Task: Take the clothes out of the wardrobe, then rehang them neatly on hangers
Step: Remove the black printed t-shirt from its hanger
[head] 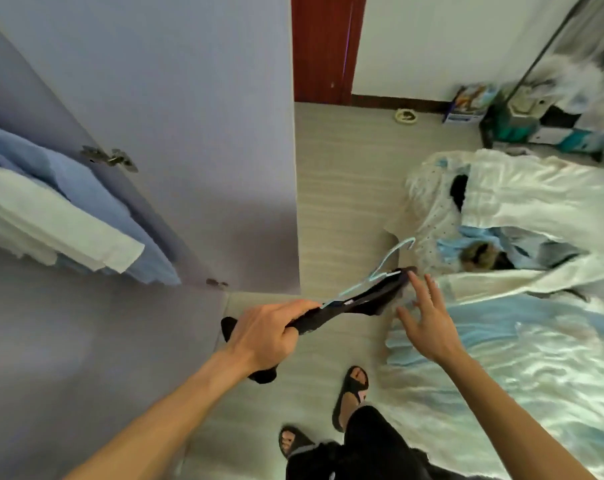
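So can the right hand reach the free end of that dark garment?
Probably yes: the right hand is open, right beside the far end of the dark garment, with nothing between them. The left hand grips the other end.

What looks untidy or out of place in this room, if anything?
The dark garment is bunched in the left hand, twisted along the light blue hanger instead of hanging from it. The right hand is open near its far end. On the bed, a pile of clothes lies crumpled.
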`<state>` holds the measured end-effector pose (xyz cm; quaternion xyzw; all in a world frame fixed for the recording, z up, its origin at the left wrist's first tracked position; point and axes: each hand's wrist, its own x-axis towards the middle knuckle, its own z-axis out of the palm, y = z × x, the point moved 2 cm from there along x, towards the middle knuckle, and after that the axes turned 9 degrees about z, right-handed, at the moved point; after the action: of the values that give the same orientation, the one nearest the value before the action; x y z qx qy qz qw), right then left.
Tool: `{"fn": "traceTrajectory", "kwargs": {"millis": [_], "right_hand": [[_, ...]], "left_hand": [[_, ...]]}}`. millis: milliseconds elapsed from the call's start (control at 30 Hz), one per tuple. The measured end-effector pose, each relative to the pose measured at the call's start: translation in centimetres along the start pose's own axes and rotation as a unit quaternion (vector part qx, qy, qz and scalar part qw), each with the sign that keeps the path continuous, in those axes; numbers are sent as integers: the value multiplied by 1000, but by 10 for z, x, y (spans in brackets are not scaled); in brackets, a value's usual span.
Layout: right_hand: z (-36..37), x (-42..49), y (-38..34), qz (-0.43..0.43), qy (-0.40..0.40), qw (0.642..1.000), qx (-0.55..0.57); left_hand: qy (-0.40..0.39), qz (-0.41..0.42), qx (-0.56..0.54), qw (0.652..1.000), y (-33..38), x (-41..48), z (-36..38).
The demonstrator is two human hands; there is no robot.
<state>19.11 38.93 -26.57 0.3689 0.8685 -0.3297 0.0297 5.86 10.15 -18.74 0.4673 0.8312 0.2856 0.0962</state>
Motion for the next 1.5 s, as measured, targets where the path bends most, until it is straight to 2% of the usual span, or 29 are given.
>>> {"fn": "traceTrajectory", "kwargs": {"millis": [100,200,333,400,500,567,633,700,767,1000,1333,1500], "right_hand": [[-41,1,22,17,89,996,20],[-88,7,42,-2,187,982,29],[-147,21,72,8,271,961,53],[-170,30,84,7,308,951,37],[-193,41,98,-19,397,917,-36],[-206,49,103,3,440,896,-62],[-219,57,103,30,467,882,-64],[-229,66,102,41,464,884,-38],[-239,74,100,61,428,901,29],[-256,125,96,156,368,911,103],[-270,205,53,243,436,851,162],[-271,227,39,268,470,817,200]], "left_hand": [[24,42,-45,998,22,45,-3],[7,64,-70,995,44,101,-5],[22,60,-38,997,70,191,-2],[45,68,-15,997,81,231,1],[47,114,2,992,93,279,6],[45,155,28,987,96,308,12],[49,162,32,985,95,338,19],[54,140,12,989,95,365,26],[74,139,6,988,95,392,33],[148,240,56,958,99,510,52],[127,365,59,920,100,694,75],[76,401,47,912,110,766,89]]}}
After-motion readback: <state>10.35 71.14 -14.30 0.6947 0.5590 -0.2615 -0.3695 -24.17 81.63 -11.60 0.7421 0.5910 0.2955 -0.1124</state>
